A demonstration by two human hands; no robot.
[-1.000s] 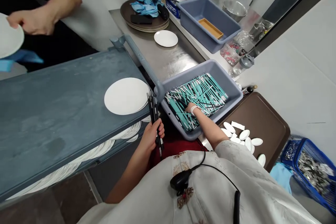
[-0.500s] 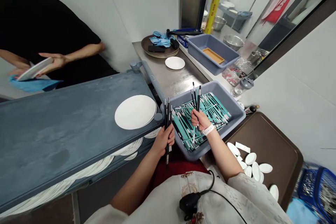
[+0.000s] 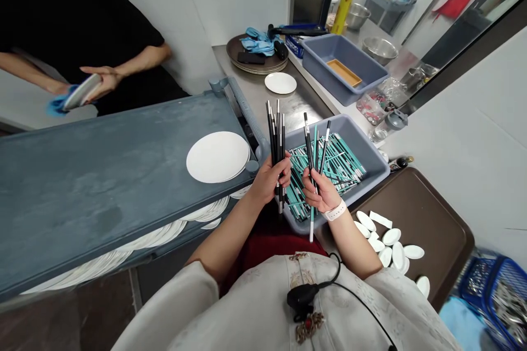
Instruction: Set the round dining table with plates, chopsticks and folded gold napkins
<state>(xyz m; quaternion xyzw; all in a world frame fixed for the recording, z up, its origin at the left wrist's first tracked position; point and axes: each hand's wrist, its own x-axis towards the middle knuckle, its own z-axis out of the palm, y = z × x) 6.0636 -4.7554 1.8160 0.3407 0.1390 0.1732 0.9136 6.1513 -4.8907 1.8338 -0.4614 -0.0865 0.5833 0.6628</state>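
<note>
My left hand (image 3: 275,178) is closed around a bundle of black chopsticks (image 3: 276,134) with silvery ends, held roughly upright. Close by on its right, my right hand (image 3: 320,189) grips several more chopsticks (image 3: 308,140), mostly black with a teal one among them; the teal one's pale end sticks out below the fist. Both hands are over the near side of a grey-blue plastic tub (image 3: 376,167). Inside it lies a thick layer of teal and black chopsticks (image 3: 346,159), mostly lengthwise, some crossing. My hands hide part of this layer.
White oval plates (image 3: 218,157) lie on a grey cart (image 3: 102,175) at left, with stacked plates below. A co-worker's hand (image 3: 105,82) holds a plate and blue cloth. At right, a brown tray (image 3: 428,214) bears small white dishes. Another tub (image 3: 346,66) stands behind.
Both hands have risen and drawn closer together. My right hand now holds a teal chopstick with the black ones. The co-worker's plate and cloth have shifted right, and the view has tilted slightly.
</note>
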